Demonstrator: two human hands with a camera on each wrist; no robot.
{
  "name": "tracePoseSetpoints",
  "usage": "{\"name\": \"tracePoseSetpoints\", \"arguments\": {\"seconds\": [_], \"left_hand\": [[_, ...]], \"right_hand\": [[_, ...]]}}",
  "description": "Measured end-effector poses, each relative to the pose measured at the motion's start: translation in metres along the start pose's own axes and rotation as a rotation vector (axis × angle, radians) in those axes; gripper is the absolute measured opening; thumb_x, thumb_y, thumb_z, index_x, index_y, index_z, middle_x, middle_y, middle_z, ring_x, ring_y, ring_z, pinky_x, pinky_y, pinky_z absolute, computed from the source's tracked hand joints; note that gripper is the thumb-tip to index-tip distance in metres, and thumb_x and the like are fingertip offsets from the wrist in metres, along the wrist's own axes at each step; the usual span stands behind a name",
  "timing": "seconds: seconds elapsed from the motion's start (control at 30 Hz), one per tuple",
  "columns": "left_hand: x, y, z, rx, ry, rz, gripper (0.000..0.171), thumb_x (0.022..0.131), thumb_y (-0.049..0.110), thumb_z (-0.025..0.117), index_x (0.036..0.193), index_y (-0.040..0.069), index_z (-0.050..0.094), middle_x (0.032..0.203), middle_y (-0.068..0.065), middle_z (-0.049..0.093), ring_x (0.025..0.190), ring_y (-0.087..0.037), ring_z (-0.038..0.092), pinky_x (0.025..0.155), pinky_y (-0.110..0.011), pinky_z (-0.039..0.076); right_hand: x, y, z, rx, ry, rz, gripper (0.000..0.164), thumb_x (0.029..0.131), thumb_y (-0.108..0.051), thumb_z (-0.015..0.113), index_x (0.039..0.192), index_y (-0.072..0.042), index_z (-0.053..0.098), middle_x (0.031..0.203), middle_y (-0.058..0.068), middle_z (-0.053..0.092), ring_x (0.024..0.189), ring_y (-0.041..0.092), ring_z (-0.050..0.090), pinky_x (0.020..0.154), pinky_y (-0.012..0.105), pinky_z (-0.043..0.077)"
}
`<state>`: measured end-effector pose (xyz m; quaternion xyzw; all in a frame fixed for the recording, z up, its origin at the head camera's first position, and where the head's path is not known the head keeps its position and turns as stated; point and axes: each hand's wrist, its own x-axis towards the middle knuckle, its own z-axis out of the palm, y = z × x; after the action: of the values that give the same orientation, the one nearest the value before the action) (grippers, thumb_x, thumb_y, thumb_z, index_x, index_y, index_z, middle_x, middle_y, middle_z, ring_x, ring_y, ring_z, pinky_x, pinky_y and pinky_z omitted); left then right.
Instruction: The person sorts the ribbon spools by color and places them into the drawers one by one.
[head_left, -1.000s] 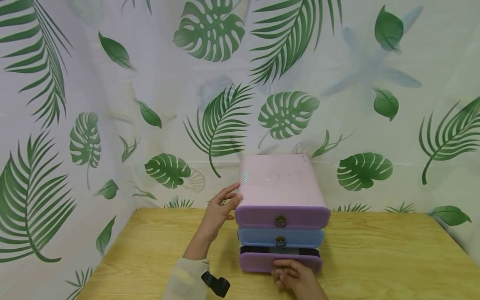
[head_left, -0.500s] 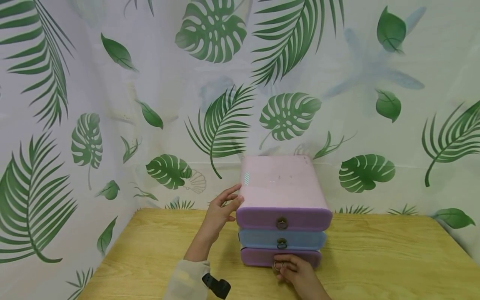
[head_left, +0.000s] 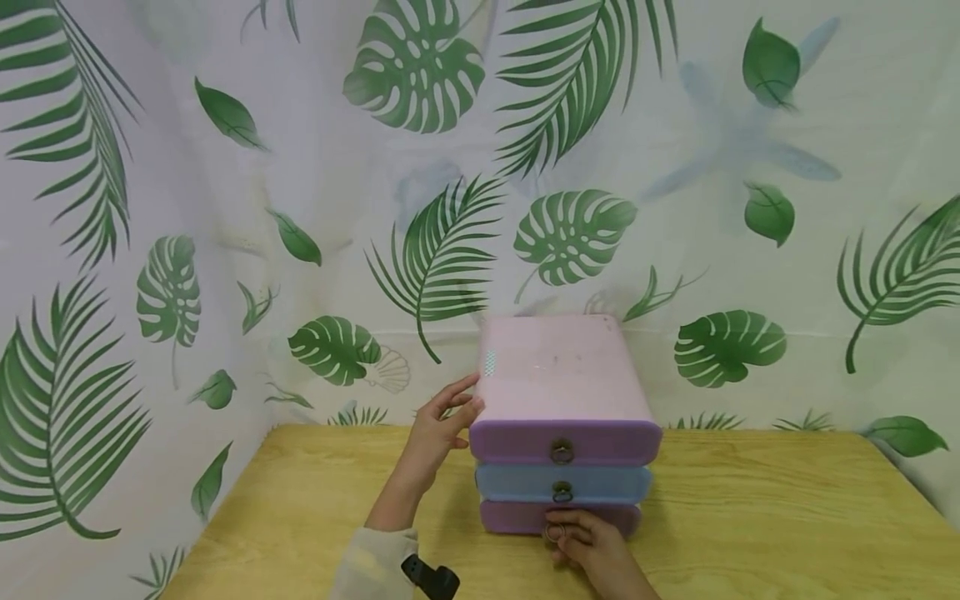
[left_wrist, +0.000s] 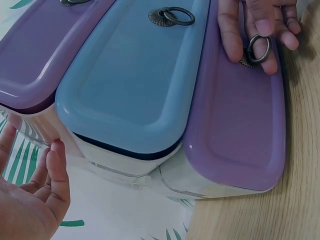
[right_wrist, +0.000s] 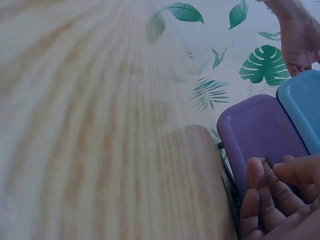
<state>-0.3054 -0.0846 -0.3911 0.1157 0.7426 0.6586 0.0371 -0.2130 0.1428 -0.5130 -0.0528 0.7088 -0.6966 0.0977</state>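
A stacked drawer box stands on the table with a pale pink top (head_left: 558, 367). Its fronts run from the upper purple drawer (head_left: 510, 442) through the blue drawer (head_left: 517, 483) to the lower purple drawer (head_left: 510, 518). All three fronts sit in line, the lowest pushed in. My right hand (head_left: 596, 550) pinches the metal ring pull (left_wrist: 269, 50) of the lowest front between thumb and fingers. On the left side, my left hand (head_left: 433, 433) rests its fingertips against the upper section, fingers mostly extended. In the left wrist view, the blue front's ring pull (left_wrist: 184, 22) hangs free.
The wooden table (head_left: 765, 517) extends to both sides of the box. Behind it hangs a white leaf-patterned cloth (head_left: 712, 275), close to the back of the box. A black wrist strap (head_left: 431, 577) is on the left sleeve.
The lowest purple drawer was slightly out a second ago, with a dark gap above its front; my right hand has pushed it in. My left hand has kept its place.
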Motion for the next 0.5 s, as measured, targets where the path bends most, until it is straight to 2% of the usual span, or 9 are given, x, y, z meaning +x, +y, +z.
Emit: {"name": "tracePoseSetpoints", "arguments": {"seconds": [0.2,0.37,0.5], "left_hand": [[-0.002,0.000,-0.001,-0.003,-0.003,0.014,0.046,0.092,0.030,0.064,0.138,0.025,0.055,0.128,-0.012,0.056,0.090,-0.011,0.057,0.072,-0.035,0.050],[-0.002,0.001,-0.002,0.010,0.000,0.014,0.046,0.093,0.032,0.064,0.138,0.026,0.055,0.130,-0.011,0.056,0.096,-0.013,0.058,0.072,-0.033,0.050],[-0.004,0.003,-0.004,0.036,0.003,0.010,0.046,0.094,0.033,0.063,0.138,0.026,0.054,0.131,-0.011,0.056,0.100,-0.015,0.060,0.071,-0.030,0.050]], "right_hand": [[-0.004,-0.003,-0.005,0.039,-0.087,0.006,0.051,0.097,-0.007,0.055,0.135,0.021,0.037,0.116,0.014,0.064,0.088,0.013,0.067,0.078,0.026,0.055],[-0.009,-0.008,-0.013,0.040,-0.147,-0.015,0.060,0.099,-0.017,0.055,0.140,0.018,0.030,0.125,0.023,0.061,0.091,0.011,0.070,0.079,0.028,0.055],[-0.016,-0.017,-0.023,0.040,-0.187,-0.023,0.062,0.102,-0.021,0.050,0.141,0.020,0.025,0.130,0.028,0.057,0.096,0.009,0.068,0.085,0.029,0.054]]}}
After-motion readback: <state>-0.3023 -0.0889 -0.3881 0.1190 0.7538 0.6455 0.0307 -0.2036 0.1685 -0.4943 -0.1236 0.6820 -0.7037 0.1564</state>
